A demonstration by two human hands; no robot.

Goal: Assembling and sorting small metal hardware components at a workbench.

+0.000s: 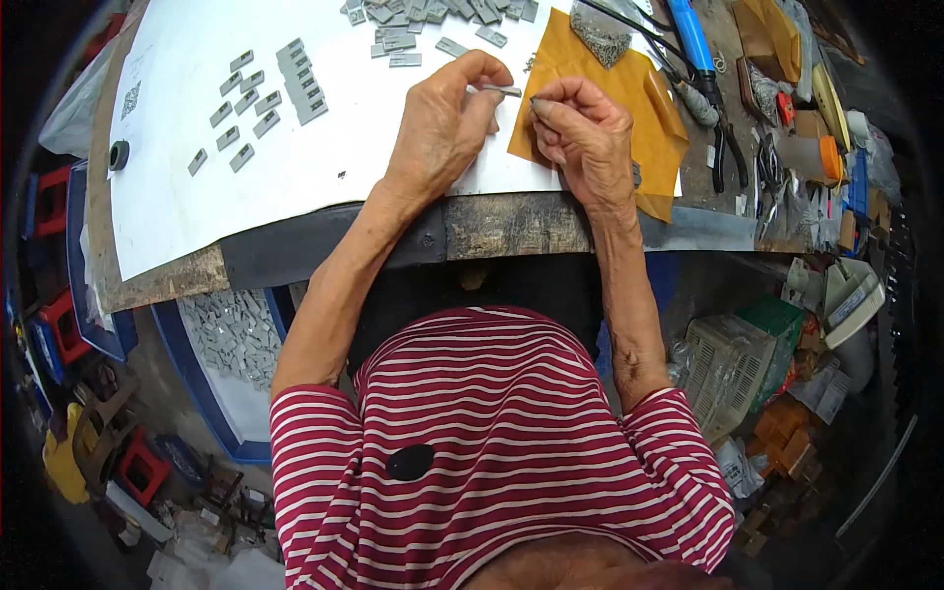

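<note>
Between the thumb and fingers of my left hand (442, 123) is a small grey rectangular piece (504, 90), held just above the white sheet (374, 147). My right hand (590, 133) is closed in a pinch over the brown paper (649, 128), close to that piece; whatever sits in its fingertips is too small to make out. To the left, several grey pieces with a dark slot (241, 106) lie spaced out beside a tight column of similar pieces (300, 84). A loose pile of grey pieces (423, 12) is at the far side.
A clear bag of tiny metal parts (603, 39) rests on the brown paper. Dark-handled pliers (728, 152) and a blue-handled tool (691, 34) lie to the right. A black ring (119, 155) is at the far left. Below the table edge stands a blue tray (211, 379) of grey pieces.
</note>
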